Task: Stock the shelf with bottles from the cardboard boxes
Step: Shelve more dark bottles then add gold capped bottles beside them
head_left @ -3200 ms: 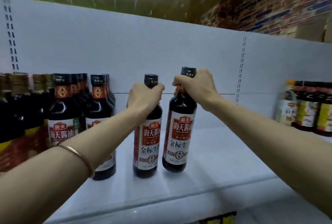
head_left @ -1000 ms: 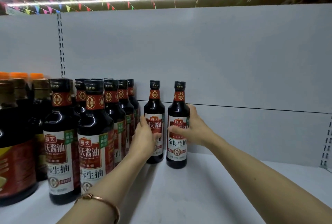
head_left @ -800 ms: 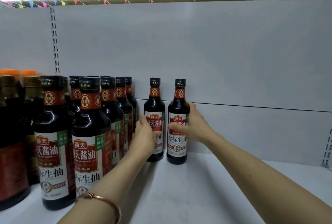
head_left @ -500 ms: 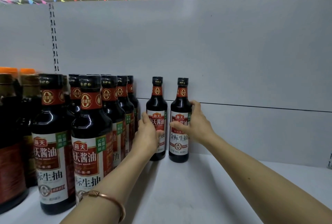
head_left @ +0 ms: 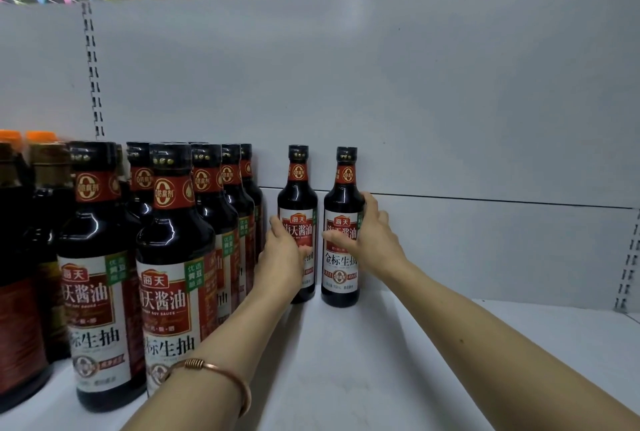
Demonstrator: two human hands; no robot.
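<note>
White shelf point(head_left: 398, 361) boarding filled my view, with a white back panel point(head_left: 415, 101) rising behind it. At the shelf's back edge stood 2 upright soy sauce bottles, close together but apart. My left hand point(head_left: 282, 257) had its fingers curled around the left bottle point(head_left: 297, 202) at label height. My right hand point(head_left: 367, 236) gripped the right bottle point(head_left: 343, 202), thumb across the label front and fingers wrapped behind. Toward the shelf's left edge, rows of matching bottles point(head_left: 173, 257) ran from front to back. A bracelet point(head_left: 221, 375) circled my left wrist.
</note>
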